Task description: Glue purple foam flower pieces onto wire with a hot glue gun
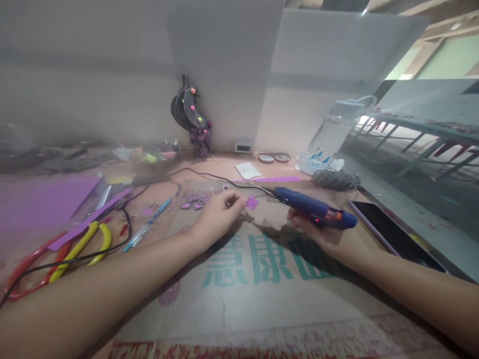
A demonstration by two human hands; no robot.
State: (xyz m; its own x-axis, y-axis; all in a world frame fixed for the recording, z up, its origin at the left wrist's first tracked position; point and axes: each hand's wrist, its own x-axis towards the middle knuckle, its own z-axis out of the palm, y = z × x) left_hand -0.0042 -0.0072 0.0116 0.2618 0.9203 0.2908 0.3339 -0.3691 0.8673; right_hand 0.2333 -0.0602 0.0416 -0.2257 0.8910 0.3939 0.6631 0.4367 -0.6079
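My right hand [310, 227] is wrapped round a blue hot glue gun [305, 202], its nozzle pointing left and a small red light lit on its side. My left hand [220, 214] pinches the edge of a small purple flower [252, 202] between thumb and fingers. The flower lies just left of and below the glue gun's nozzle; I cannot tell whether they touch. Left of my left hand, several purple cut pieces [195, 200] lie grouped on the printed sheet [239, 309].
Pliers with yellow handles [77, 252], red-handled scissors [22, 271], blue pens [149, 224] and purple sheets [48, 204] lie left. A black cord crosses the table. A decorated grey crescent [187, 107], water bottle [331, 134], grey yarn [337, 179] and phone [396, 234] stand or lie around.
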